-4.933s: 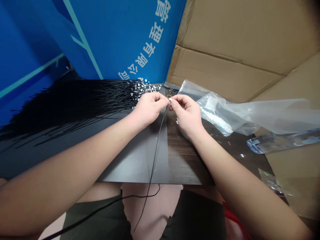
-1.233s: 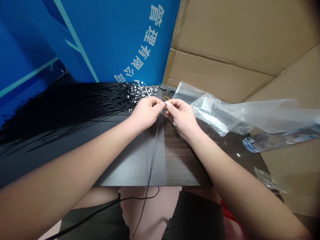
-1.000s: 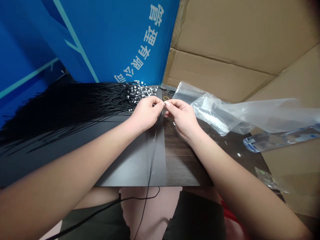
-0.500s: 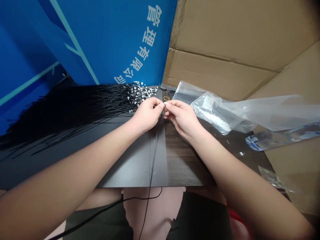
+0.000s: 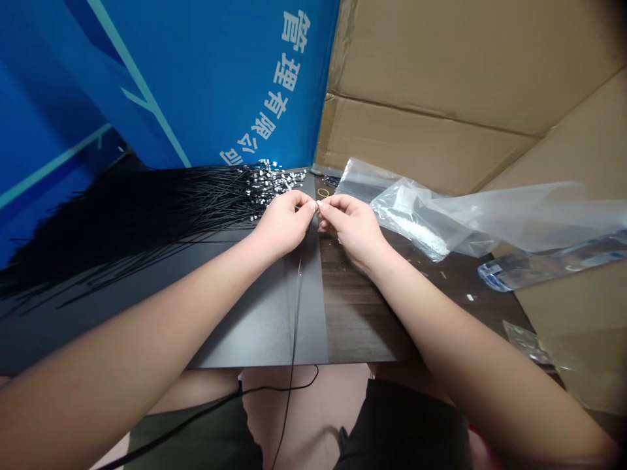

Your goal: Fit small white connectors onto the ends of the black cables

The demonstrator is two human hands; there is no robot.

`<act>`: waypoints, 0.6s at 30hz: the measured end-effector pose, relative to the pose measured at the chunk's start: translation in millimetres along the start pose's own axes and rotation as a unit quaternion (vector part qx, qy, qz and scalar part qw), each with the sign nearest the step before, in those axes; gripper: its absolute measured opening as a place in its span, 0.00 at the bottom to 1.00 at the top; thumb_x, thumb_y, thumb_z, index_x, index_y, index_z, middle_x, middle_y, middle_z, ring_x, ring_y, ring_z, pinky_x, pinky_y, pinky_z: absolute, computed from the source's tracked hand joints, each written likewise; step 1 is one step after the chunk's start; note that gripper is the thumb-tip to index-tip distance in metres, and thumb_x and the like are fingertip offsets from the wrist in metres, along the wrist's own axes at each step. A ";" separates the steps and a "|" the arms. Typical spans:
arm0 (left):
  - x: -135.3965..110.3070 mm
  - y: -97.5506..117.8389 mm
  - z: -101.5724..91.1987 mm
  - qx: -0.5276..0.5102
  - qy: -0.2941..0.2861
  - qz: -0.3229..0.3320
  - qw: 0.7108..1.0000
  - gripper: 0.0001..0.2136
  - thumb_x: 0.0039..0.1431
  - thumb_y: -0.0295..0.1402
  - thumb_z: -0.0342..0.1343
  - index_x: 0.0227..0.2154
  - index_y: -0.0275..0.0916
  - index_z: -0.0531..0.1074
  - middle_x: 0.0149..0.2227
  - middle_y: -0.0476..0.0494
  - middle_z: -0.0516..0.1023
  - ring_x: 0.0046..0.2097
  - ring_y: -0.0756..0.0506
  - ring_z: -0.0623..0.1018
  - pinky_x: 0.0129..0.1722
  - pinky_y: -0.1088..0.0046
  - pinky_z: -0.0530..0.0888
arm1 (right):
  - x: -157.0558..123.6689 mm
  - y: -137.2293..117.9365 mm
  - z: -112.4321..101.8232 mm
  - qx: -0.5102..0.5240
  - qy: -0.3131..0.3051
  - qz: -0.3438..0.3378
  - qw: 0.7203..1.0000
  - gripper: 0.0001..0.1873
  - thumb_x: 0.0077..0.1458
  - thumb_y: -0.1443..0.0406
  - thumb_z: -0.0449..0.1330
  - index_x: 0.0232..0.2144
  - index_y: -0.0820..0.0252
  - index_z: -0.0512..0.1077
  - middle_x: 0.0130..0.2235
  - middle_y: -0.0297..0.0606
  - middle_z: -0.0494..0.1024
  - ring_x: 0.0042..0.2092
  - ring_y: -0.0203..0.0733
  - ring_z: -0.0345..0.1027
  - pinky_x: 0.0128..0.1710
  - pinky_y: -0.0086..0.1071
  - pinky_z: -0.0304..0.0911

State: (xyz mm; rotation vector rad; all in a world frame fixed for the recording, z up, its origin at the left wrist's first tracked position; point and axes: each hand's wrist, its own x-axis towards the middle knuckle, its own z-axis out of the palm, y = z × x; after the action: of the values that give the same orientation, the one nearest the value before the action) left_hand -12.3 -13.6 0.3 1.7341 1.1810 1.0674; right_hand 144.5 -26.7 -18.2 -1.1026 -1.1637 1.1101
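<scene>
Both hands meet fingertip to fingertip just above the table. My left hand [image 5: 288, 220] is closed, pinching a thin black cable [image 5: 296, 313] near its end. The cable runs down from the fingers and over the table's front edge. My right hand [image 5: 353, 225] is closed too, its thumb and forefinger on a tiny white connector [image 5: 319, 203] at the cable's tip. Fingers cover most of the connector. Behind and left of my left hand lies a large heap of black cables [image 5: 161, 202], with white connectors [image 5: 267, 186] at their right ends.
Clear plastic bags [image 5: 416, 222] lie on the right of the dark table [image 5: 362, 320]. A yellow rubber band [image 5: 323, 192] is behind my hands. A blue panel [image 5: 206, 78] and cardboard [image 5: 431, 65] stand at the back. A blue-edged clear wrapper [image 5: 509, 274] lies right.
The whole view has shifted slightly. Both hands keep their pinch at the cable's end, with little visible change in the fingers.
</scene>
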 end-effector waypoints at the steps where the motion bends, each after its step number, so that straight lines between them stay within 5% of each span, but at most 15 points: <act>1: -0.5 0.9 -0.3 0.008 0.001 -0.001 1.000 0.11 0.66 0.33 0.57 0.26 0.41 0.69 0.23 0.51 0.71 0.29 0.48 0.69 0.33 0.70 0.65 | 0.8 1.3 -1.1 -0.022 -0.001 -0.013 1.000 0.06 0.60 0.64 0.67 0.32 0.59 0.77 0.30 0.31 0.77 0.30 0.33 0.69 0.36 0.33 0.69; 6: -1.4 1.7 -1.3 0.027 -0.001 -0.005 1.000 0.11 0.66 0.34 0.58 0.26 0.40 0.70 0.24 0.51 0.71 0.29 0.48 0.69 0.32 0.70 0.64 | 3.3 4.2 -5.1 -0.080 -0.006 -0.045 0.996 0.06 0.61 0.63 0.66 0.33 0.58 0.77 0.31 0.32 0.77 0.30 0.34 0.71 0.35 0.33 0.67; 13: 2.9 -3.7 2.4 -0.146 -0.021 -0.086 0.985 0.08 0.65 0.33 0.59 0.30 0.38 0.75 0.27 0.47 0.75 0.27 0.50 0.71 0.30 0.72 0.68 | 2.1 -0.5 -2.4 -0.038 0.011 0.009 0.999 0.07 0.63 0.65 0.65 0.32 0.59 0.75 0.30 0.32 0.77 0.29 0.32 0.69 0.34 0.31 0.69; 18: 0.7 2.2 1.5 -0.167 -0.053 -0.127 0.976 0.09 0.64 0.37 0.63 0.31 0.37 0.75 0.32 0.44 0.79 0.29 0.51 0.74 0.31 0.72 0.72 | 4.5 -0.3 -2.6 -0.014 0.017 0.003 1.000 0.07 0.62 0.67 0.65 0.30 0.60 0.75 0.28 0.31 0.75 0.28 0.31 0.68 0.33 0.30 0.69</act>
State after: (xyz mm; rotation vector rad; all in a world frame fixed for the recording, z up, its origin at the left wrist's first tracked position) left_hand -10.2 -13.7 1.9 1.3253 1.0552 0.9443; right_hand 147.4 -22.4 -17.6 -1.1423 -1.1537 1.0783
